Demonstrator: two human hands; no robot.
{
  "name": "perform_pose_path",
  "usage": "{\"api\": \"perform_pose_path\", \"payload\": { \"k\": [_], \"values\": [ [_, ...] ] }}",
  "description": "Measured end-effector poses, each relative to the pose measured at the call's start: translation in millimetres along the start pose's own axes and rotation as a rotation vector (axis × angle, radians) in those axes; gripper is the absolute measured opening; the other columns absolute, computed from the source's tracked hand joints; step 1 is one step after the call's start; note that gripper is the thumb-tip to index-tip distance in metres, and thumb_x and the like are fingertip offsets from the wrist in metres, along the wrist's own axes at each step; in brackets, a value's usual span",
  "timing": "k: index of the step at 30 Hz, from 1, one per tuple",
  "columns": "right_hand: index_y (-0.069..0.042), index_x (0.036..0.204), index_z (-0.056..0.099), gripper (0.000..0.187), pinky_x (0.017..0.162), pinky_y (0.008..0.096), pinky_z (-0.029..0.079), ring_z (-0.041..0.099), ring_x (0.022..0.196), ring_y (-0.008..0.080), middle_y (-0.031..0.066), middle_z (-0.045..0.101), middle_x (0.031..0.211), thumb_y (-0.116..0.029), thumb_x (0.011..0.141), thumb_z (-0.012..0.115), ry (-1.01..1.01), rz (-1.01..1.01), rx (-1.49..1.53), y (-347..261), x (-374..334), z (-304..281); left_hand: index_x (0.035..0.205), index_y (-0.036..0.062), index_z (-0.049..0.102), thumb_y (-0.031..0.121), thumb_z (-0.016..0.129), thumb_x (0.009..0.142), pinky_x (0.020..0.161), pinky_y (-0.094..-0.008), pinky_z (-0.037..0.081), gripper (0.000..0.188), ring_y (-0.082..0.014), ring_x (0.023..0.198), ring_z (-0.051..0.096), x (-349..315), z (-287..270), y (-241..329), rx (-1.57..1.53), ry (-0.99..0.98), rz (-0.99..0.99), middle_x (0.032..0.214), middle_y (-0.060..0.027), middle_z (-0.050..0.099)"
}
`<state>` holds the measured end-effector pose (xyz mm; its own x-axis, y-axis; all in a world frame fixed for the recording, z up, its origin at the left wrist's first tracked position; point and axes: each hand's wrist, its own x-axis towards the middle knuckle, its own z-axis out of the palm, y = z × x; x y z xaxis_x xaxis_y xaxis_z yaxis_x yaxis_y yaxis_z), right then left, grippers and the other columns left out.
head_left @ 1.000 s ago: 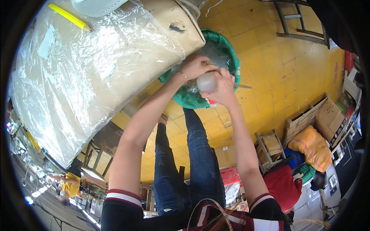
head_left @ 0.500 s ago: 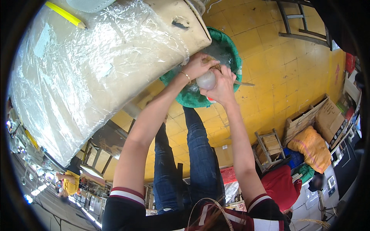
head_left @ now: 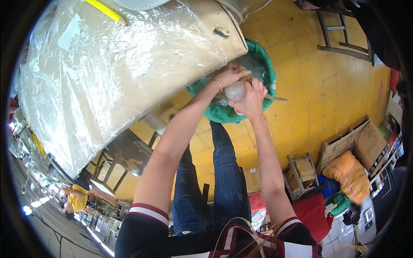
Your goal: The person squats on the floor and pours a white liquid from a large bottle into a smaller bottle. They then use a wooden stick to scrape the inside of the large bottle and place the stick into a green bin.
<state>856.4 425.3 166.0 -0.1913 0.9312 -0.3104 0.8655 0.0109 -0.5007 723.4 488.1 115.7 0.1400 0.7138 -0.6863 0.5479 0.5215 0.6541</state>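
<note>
A whitish, translucent rounded bottle is in my right hand, whose fingers are wrapped round it. A small red and white part shows below that hand. My left hand, with a thin bracelet at the wrist, is closed on a brown piece whose kind I cannot make out. The hands nearly meet over a green tub with clear plastic film inside. From beside my right hand a thin pointed stick juts out past the tub's rim; what holds it is hidden.
A padded table covered with clear plastic stands at left, its corner over the tub. A yellow pencil lies on it. Stools stand at far right and lower left. An orange sack and cardboard boxes are at right.
The whole view has shifted a little, so table, tub and hands appear slightly further right and lower. Both hands keep their grips over the tub.
</note>
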Motion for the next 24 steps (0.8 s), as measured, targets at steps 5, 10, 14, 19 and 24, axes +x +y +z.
{"api": "perform_pose_path", "payload": {
  "k": [5, 10, 14, 19, 24],
  "values": [
    [-0.003, 0.108, 0.064, 0.072, 0.095, 0.045, 0.032, 0.046, 0.111, 0.031, 0.0121, 0.051, 0.112, -0.028, 0.044, 0.085, -0.069, 0.032, 0.023, 4, -4, -8, 0.08, 0.004, 0.072, 0.05, 0.074, 0.073, 0.065, -0.0314, 0.049, 0.047, -0.0166, 0.068, 0.064, 8, -1, -4, -0.128, -0.184, 0.114, 0.073, -0.0122, 0.068],
    [-0.003, 0.11, 0.063, 0.073, 0.096, 0.0473, 0.034, 0.045, 0.113, 0.0336, 0.0139, 0.051, 0.117, -0.026, 0.045, 0.085, -0.073, -0.074, -0.02, 22, 2, -20, 0.085, 0.0036, 0.072, 0.047, 0.074, 0.074, 0.07, -0.0347, 0.05, 0.045, -0.026, 0.074, 0.065, 11, 3, 8, 0.011, -0.184, 0.359, 0.078, -0.0159, 0.068],
    [-0.003, 0.11, 0.062, 0.072, 0.094, 0.046, 0.036, 0.047, 0.111, 0.033, 0.014, 0.052, 0.115, -0.025, 0.046, 0.085, -0.249, 0.05, -0.022, 20, 10, -21, 0.085, 0.0058, 0.073, 0.049, 0.072, 0.075, 0.071, -0.04, 0.05, 0.044, -0.0333, 0.077, 0.065, 0, 10, 17, 0.046, -0.033, 0.256, 0.084, -0.0197, 0.068],
    [-0.002, 0.108, 0.062, 0.07, 0.089, 0.0421, 0.038, 0.05, 0.105, 0.0301, 0.0116, 0.053, 0.108, -0.025, 0.046, 0.084, -0.176, 0.101, -0.083, -1, 5, -9, 0.091, 0.0041, 0.072, 0.052, 0.065, 0.081, 0.078, -0.042, 0.05, 0.05, -0.0319, 0.087, 0.067, 10, 30, 20, -0.011, 0.248, -0.276, 0.096, -0.0179, 0.069],
    [0.0, 0.111, 0.062, 0.071, 0.09, 0.0407, 0.038, 0.051, 0.105, 0.0293, 0.0114, 0.054, 0.109, -0.021, 0.047, 0.085, -0.062, 0.133, -0.027, -12, -2, 4, 0.099, 0.0032, 0.068, 0.047, 0.056, 0.088, 0.083, -0.0397, 0.049, 0.047, -0.0276, 0.095, 0.064, 43, 37, -7, -0.357, 0.443, -0.372, 0.103, -0.0134, 0.067]
  ]
}}
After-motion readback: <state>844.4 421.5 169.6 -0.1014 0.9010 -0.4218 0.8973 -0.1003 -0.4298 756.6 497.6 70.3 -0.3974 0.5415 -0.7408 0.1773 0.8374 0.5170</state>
